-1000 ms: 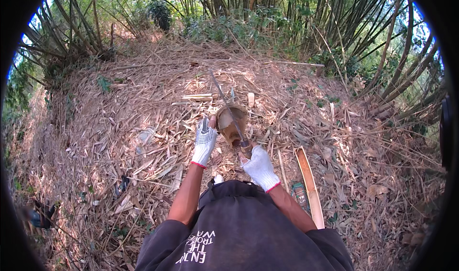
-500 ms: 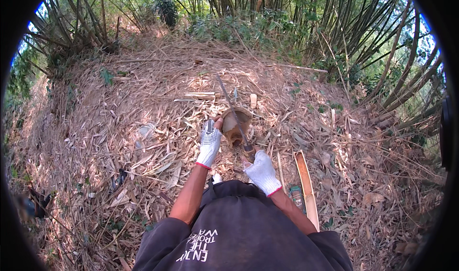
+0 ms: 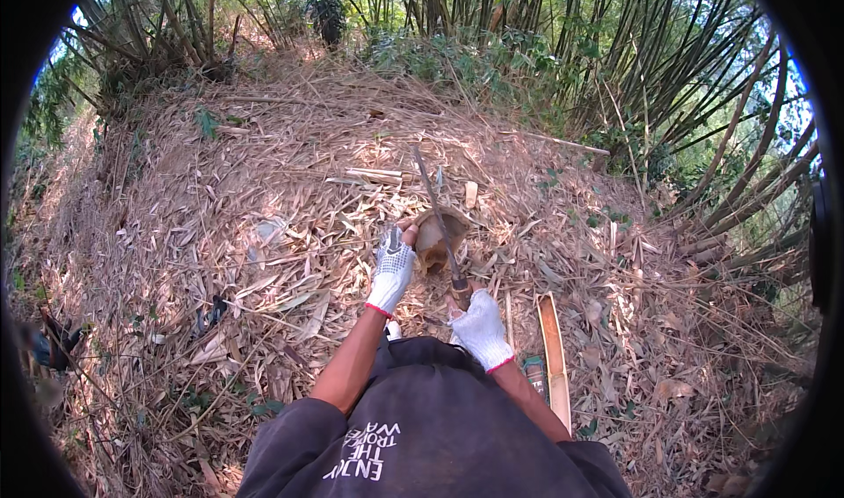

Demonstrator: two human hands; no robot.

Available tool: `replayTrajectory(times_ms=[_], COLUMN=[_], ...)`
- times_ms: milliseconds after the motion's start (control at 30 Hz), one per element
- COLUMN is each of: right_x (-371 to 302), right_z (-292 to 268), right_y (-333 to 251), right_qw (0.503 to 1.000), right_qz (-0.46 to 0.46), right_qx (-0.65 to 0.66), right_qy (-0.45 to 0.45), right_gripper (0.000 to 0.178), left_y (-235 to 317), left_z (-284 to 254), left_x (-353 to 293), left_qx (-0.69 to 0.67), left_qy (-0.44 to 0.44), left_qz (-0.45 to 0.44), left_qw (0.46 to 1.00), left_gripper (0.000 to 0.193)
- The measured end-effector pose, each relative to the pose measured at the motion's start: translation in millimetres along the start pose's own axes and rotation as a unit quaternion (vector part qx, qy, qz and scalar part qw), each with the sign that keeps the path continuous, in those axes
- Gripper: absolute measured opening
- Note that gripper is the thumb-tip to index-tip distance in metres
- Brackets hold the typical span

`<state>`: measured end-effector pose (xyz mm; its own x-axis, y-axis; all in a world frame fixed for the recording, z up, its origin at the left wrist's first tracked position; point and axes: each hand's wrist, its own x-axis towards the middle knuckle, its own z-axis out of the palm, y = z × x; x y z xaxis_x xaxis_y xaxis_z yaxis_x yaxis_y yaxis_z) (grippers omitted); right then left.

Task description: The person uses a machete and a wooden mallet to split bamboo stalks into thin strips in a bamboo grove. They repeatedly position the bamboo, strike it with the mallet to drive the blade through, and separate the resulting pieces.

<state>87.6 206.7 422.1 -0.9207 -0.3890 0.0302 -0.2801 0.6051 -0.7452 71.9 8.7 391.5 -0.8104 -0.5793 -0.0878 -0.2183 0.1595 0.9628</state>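
Observation:
My right hand [image 3: 481,327], in a white knit glove with a red cuff edge and bare fingertips, is closed round the dark handle of a machete [image 3: 436,201]. Its long narrow blade points away from me and crosses over a brown, cup-shaped piece [image 3: 432,246], which looks like dry wood or bamboo sheath. My left hand [image 3: 393,268], gloved likewise with grey dots, has its bare fingers closed on the left rim of that piece. Whether the blade touches the piece I cannot tell.
A split bamboo length [image 3: 554,357] lies right of my right forearm, beside a green item [image 3: 534,371]. Pale bamboo strips [image 3: 375,175] and a small pale chip [image 3: 471,194] lie beyond the machete. Dry leaves cover the ground. Bamboo clumps [image 3: 694,67] rise behind.
The view has shifted slightly, so the ground appears a little lower. Both hands keep their holds, with the machete still across the brown piece.

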Motion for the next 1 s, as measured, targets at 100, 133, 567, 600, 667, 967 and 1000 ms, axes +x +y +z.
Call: replayTrajectory(times_ms=[100,133,567,600,667,967,1000], right_x=[0,0,2,2,1,1,1], right_z=[-4,-4,-2,-2,-1,-2,-2], right_y=[-1,-2,-1,-2,-2,1,2], right_qw=[1.0,1.0,0.999,0.999,0.999,1.0,1.0], right_qz=[-0.008,-0.011,0.008,0.007,0.008,0.004,0.004], right_qx=[0.014,0.014,0.024,0.025,0.035,0.02,0.018], right_qy=[-0.01,-0.009,-0.021,-0.019,-0.01,-0.01,-0.01], right_gripper=[0.042,0.043,0.04,0.04,0.039,0.04,0.04], left_y=[5,1,5,2,-2,13,14], left_z=[0,-1,0,0,1,-2,-2], left_x=[-3,-3,-2,-1,1,2,1], left_qx=[0.056,0.049,0.018,0.012,0.007,-0.077,-0.085], left_qy=[0.007,0.011,0.019,0.02,0.021,-0.018,-0.015], left_qz=[-0.013,-0.01,-0.005,-0.006,-0.001,-0.041,-0.036], left_qw=[0.998,0.999,1.0,1.0,1.0,0.996,0.996], left_gripper=[0.046,0.046,0.045,0.045,0.045,0.044,0.044])
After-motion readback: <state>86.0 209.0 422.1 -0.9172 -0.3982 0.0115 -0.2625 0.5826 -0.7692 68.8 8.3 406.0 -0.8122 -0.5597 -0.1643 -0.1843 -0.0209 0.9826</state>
